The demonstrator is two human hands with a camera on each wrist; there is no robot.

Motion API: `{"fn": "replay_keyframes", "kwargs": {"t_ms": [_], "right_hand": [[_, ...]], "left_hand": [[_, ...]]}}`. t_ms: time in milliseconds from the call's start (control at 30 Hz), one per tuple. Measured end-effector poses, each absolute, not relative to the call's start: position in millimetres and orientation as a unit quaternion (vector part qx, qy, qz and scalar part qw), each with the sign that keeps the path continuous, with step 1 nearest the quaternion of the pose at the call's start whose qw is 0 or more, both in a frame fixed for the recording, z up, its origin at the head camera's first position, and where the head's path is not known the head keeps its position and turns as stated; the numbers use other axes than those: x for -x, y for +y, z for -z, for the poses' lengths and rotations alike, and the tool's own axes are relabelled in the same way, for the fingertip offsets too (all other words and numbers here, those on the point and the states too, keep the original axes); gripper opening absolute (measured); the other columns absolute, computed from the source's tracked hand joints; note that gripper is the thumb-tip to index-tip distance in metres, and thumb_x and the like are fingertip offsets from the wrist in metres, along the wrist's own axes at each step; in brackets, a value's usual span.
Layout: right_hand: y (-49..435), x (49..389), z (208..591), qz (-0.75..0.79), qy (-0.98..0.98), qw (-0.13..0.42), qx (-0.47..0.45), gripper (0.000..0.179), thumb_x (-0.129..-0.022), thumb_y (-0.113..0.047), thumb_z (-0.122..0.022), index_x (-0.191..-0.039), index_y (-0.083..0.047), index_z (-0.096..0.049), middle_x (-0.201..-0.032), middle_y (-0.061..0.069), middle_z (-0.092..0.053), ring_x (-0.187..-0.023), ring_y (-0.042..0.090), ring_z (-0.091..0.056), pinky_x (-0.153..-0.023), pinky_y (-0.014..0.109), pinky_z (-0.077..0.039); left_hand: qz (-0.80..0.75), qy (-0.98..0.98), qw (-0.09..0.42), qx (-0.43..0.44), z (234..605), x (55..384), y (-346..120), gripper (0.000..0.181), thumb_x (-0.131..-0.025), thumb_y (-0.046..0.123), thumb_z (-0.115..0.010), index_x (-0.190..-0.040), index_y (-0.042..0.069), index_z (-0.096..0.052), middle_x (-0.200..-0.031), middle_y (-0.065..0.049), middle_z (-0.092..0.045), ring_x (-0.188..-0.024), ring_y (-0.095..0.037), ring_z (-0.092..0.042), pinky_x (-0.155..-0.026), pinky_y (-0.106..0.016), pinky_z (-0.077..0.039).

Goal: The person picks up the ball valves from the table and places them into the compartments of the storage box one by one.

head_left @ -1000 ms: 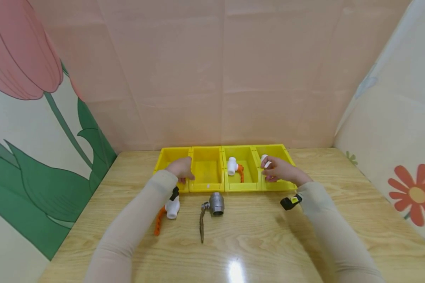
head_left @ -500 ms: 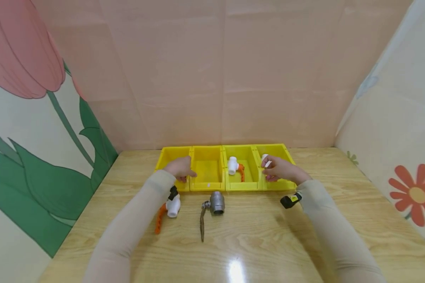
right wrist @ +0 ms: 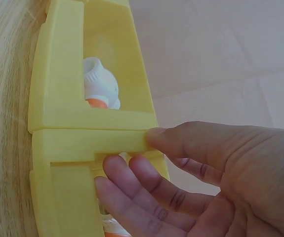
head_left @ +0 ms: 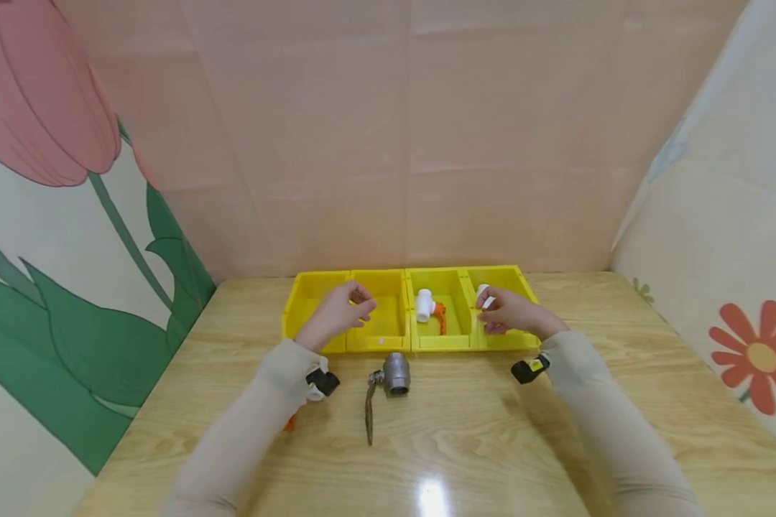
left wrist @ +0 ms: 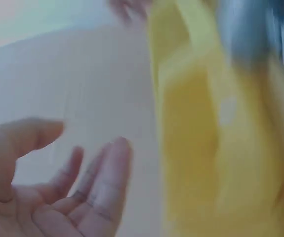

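My left hand (head_left: 338, 313) hovers over the two left yellow bins, fingers loosely bent and holding nothing; the left wrist view shows a gap between thumb and fingertips. At the divider between the two right bins, my right hand (head_left: 520, 313) pinches the wall of the rightmost yellow bin (head_left: 501, 276). In the right wrist view its thumb (right wrist: 179, 140) rests on the rim and its fingers lie inside the bin. A white ball valve (head_left: 424, 305) with an orange handle lies in the third bin. Behind the right fingers, a white piece (head_left: 483, 292) is partly hidden.
On the wooden table (head_left: 465, 431) before the bins lies a metal ball valve (head_left: 397, 373) with a lever. Another white valve (head_left: 314, 393) with an orange handle is mostly hidden under the left wrist. A pink wall (head_left: 375, 143) stands behind the bins.
My left hand has lifted off the divider between the two left bins and turned, its fingers now over the second bin. The right hand stays in place.
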State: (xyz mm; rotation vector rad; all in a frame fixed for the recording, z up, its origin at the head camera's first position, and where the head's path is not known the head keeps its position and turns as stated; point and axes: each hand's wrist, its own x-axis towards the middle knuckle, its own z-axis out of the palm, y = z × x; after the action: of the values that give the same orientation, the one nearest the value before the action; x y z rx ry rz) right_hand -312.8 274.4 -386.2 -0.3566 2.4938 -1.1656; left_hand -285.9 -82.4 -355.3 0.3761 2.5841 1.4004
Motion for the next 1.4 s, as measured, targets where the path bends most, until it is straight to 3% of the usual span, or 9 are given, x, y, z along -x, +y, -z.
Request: {"fn": "replay_keyframes", "kwargs": {"t_ms": [100, 200, 367, 467, 600, 867, 1167, 1400], "right_hand": [[272.0, 310.7, 385.1, 0.414, 0.883, 0.18, 0.127, 0.026, -0.097, -0.01, -0.057, -0.116, 0.002, -0.043, -0.093, 0.017, -0.057, -0.081, 0.027, -0.063, -0.073, 0.039, -0.058], [271.3, 309.8, 384.8, 0.417, 0.882, 0.18, 0.127, 0.026, -0.098, -0.01, -0.056, -0.117, 0.002, -0.043, -0.093, 0.016, -0.056, -0.081, 0.026, -0.063, -0.073, 0.039, -0.058], [272.3, 310.3, 385.7, 0.419, 0.881, 0.18, 0.127, 0.026, -0.097, -0.01, -0.057, -0.116, 0.002, -0.042, -0.093, 0.017, -0.056, -0.08, 0.026, -0.063, -0.071, 0.038, -0.058], [273.2, 312.0, 387.2, 0.416, 0.882, 0.179, 0.131, 0.026, -0.098, -0.011, -0.057, -0.115, 0.001, -0.042, -0.092, 0.017, -0.056, -0.079, 0.025, -0.063, -0.07, 0.036, -0.058], [274.3, 314.3, 389.2, 0.415, 0.884, 0.177, 0.126, 0.024, -0.098, -0.01, -0.056, -0.115, 0.0, -0.043, -0.092, 0.017, -0.057, -0.079, 0.024, -0.063, -0.07, 0.035, -0.057], [274.9, 313.6, 388.8, 0.418, 0.883, 0.178, 0.121, 0.023, -0.098, -0.01, -0.056, -0.115, -0.001, -0.043, -0.092, 0.017, -0.057, -0.079, 0.025, -0.063, -0.071, 0.036, -0.058], [275.4, 312.9, 389.2, 0.425, 0.879, 0.18, 0.122, 0.024, -0.098, -0.01, -0.056, -0.115, 0.0, -0.043, -0.093, 0.019, -0.058, -0.079, 0.026, -0.063, -0.07, 0.034, -0.057], [276.3, 312.3, 388.3, 0.425, 0.877, 0.184, 0.125, 0.026, -0.098, -0.012, -0.056, -0.116, 0.0, -0.042, -0.095, 0.018, -0.058, -0.081, 0.026, -0.063, -0.071, 0.035, -0.057]], "left_hand": [[-0.581, 0.791, 0.153, -0.113, 366.5, 277.4, -74.1, 0.021, -0.099, 0.02, -0.056, -0.113, 0.004, -0.055, -0.107, -0.017, -0.062, -0.098, -0.036, -0.066, -0.084, -0.043, -0.057], [-0.593, 0.776, 0.181, -0.116, 377.3, 269.6, -68.0, 0.022, -0.099, 0.019, -0.056, -0.113, 0.002, -0.056, -0.106, -0.02, -0.062, -0.102, -0.041, -0.063, -0.086, -0.047, -0.055], [-0.519, 0.825, 0.164, -0.154, 399.2, 262.4, -63.4, 0.015, -0.097, 0.015, -0.058, -0.105, 0.002, -0.058, -0.103, -0.022, -0.062, -0.088, -0.033, -0.066, -0.077, -0.041, -0.058], [-0.467, 0.857, 0.144, -0.166, 407.4, 258.1, -61.9, 0.011, -0.095, 0.017, -0.061, -0.099, 0.006, -0.059, -0.096, -0.016, -0.064, -0.076, -0.026, -0.063, -0.063, -0.033, -0.055], [-0.421, 0.88, 0.138, -0.171, 411.2, 252.2, -60.1, 0.015, -0.092, 0.023, -0.066, -0.098, 0.011, -0.058, -0.092, -0.008, -0.063, -0.072, -0.02, -0.058, -0.058, -0.029, -0.048], [-0.398, 0.88, 0.171, -0.196, 412.3, 246.0, -57.6, 0.029, -0.089, 0.027, -0.071, -0.11, 0.013, -0.057, -0.092, -0.008, -0.062, -0.075, -0.017, -0.052, -0.063, -0.03, -0.044], [-0.368, 0.879, 0.201, -0.229, 412.7, 243.4, -56.8, 0.041, -0.089, 0.026, -0.071, -0.126, 0.015, -0.057, -0.113, -0.009, -0.061, -0.09, -0.022, -0.055, -0.075, -0.034, -0.046], [-0.357, 0.882, 0.215, -0.22, 416.1, 247.1, -54.8, 0.04, -0.09, 0.029, -0.07, -0.127, 0.019, -0.059, -0.119, -0.006, -0.06, -0.092, -0.021, -0.055, -0.077, -0.034, -0.047]]}}
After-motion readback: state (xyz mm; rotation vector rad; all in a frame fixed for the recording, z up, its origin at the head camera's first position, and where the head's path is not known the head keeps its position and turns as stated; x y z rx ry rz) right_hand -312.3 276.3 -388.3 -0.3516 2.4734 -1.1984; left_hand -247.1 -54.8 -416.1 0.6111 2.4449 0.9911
